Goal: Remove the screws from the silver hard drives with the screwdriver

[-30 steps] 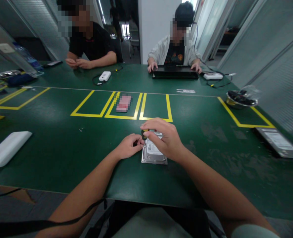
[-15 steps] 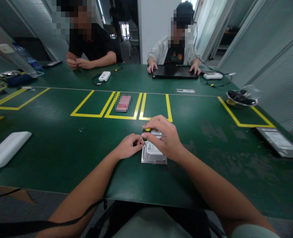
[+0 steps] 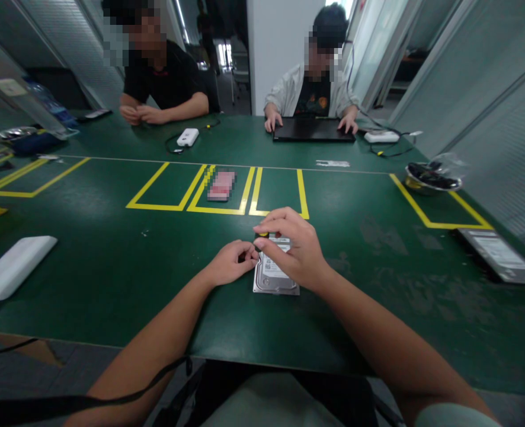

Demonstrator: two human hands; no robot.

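Observation:
A silver hard drive (image 3: 274,279) with a white label lies flat on the green table, partly covered by my right hand. Over its far left part, my right hand (image 3: 300,249) has thumb and fingers around the black-and-yellow handle of a screwdriver (image 3: 263,235). The screwdriver's tip is hidden. My left hand (image 3: 233,262) is closed at the drive's left edge, fingertips pinched together just below the screwdriver handle. What those fingertips hold, if anything, cannot be made out.
Yellow tape frames (image 3: 218,210) mark the table, one around a blurred pink object (image 3: 221,185). A metal bowl (image 3: 432,178) of dark items and another drive-like unit (image 3: 505,255) are at right. A white device (image 3: 16,268) lies left. Two people sit opposite, one at a laptop (image 3: 313,129).
My right thumb and fingers have shifted slightly around the screwdriver handle, which shows a little less of its top. My left hand and the hard drive stay in place.

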